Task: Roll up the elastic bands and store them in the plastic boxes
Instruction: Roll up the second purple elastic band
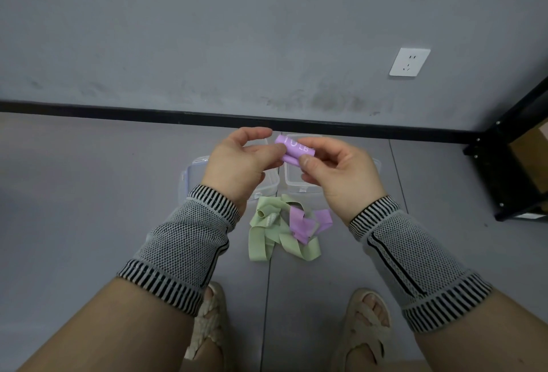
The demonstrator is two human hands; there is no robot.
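One rolled purple band is held above the floor, just past 12 o'clock of frame center, pinched between both hands: the left hand grips its 9 o'clock end with curled fingers, and the right hand pinches its 3 o'clock end between thumb and fingers. White lettering shows on the roll but is too blurred to read fully. Two clear plastic boxes sit side by side on the grey floor directly beneath the hands, which cover most of them; their contents cannot be made out. At 6 o'clock of the boxes lies a tangled pile of loose green and purple bands, too overlapped to count. Two sandalled feet show at the bottom edge. At 2 o'clock a white wall socket sits on the wall, and a black metal rack is cut off at 3 o'clock.
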